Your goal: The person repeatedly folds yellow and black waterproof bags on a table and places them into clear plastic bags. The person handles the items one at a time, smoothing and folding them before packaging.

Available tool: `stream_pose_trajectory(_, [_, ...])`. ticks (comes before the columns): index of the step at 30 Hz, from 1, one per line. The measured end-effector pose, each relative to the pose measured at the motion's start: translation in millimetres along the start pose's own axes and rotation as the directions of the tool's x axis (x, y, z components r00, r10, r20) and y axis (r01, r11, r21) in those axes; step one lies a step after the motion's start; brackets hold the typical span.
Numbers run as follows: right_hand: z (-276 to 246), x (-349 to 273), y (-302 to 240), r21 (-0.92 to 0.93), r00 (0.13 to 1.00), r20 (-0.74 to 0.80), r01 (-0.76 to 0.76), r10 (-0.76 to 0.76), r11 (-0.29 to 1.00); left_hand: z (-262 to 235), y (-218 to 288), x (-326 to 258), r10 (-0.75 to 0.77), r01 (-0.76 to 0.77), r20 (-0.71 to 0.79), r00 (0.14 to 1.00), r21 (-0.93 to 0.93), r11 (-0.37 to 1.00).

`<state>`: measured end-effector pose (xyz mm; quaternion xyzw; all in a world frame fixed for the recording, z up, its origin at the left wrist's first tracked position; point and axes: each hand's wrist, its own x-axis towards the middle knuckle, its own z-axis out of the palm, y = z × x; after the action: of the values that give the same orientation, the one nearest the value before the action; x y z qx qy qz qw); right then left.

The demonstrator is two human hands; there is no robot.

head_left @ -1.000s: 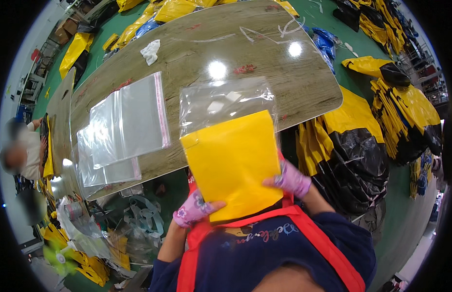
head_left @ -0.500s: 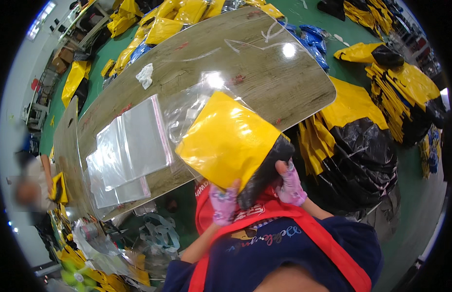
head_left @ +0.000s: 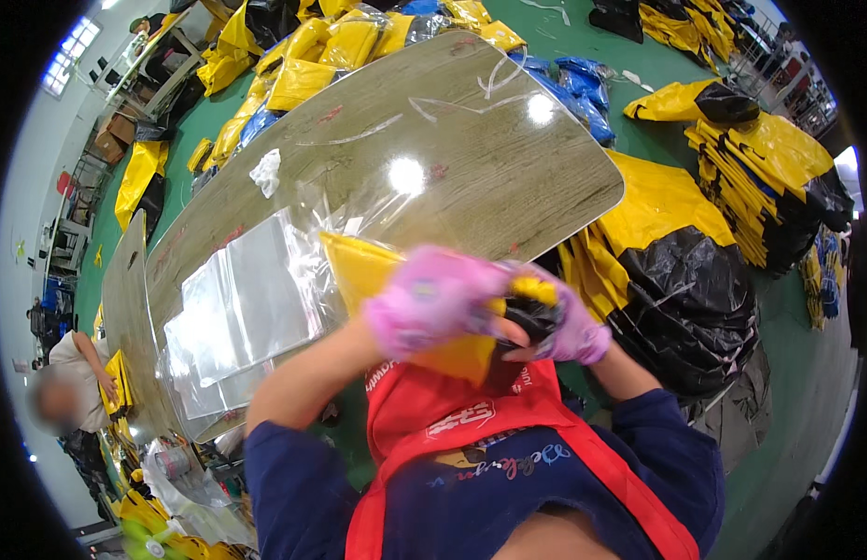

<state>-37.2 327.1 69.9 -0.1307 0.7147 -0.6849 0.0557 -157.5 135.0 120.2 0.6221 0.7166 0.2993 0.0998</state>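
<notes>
Between my hands, over the table's near edge, is a folded yellow-and-black plastic piece [head_left: 352, 271]; its exact kind does not show. Across its upper side lies my left hand [head_left: 438, 299], in a pink patterned glove and blurred by motion, with its fingers closed on it. My right hand [head_left: 573, 327], gloved alike with bare fingertips, grips the bunched black end. Just beyond the piece, a clear plastic bag [head_left: 312, 219] lies crumpled on the table. To the left is a stack of flat clear bags [head_left: 237, 289].
The wood-patterned table [head_left: 489, 140] also bears a crumpled white scrap [head_left: 265, 174]. Large yellow-and-black bundles [head_left: 685, 271] stand on the floor at right. Yellow packets [head_left: 349, 42] are heaped behind the table. At far left, another person [head_left: 78, 373] handles a yellow piece.
The yellow piece has gone from lying broad face up to being tilted and bunched between my hands. My left hand has moved up and over it, and my right hand has closed on its black end.
</notes>
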Motion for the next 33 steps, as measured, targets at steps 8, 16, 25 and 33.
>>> stream_pose_trajectory(8, [-6.5, 4.6, 42.2, 0.357, 0.888, -0.459, 0.186, -0.001, 0.915, 69.0, 3.4, -59.2, -0.586, 0.053, -0.494, 0.642, -0.734, 0.678])
stream_pose_trajectory(16, [25.8, 31.7, 55.3, 0.605, 0.880, -0.476, 0.318, 0.012, 0.730, 33.8, -10.5, -50.4, -0.851, -0.371, -0.478, 0.220, -0.847, 0.380])
stream_pose_trajectory(25, [18.9, 55.5, 47.0, 0.720, 0.828, -0.545, 0.378, 0.136, 0.582, 112.6, -37.4, -55.8, -0.790, -0.146, -0.475, 0.386, -0.878, 0.457])
stream_pose_trajectory(33, [-1.0, 69.1, 15.9, 0.231, 0.775, -0.614, 0.360, -0.152, 0.904, 95.3, -13.8, -53.2, -0.727, 0.370, -0.382, 0.571, -0.670, 0.643])
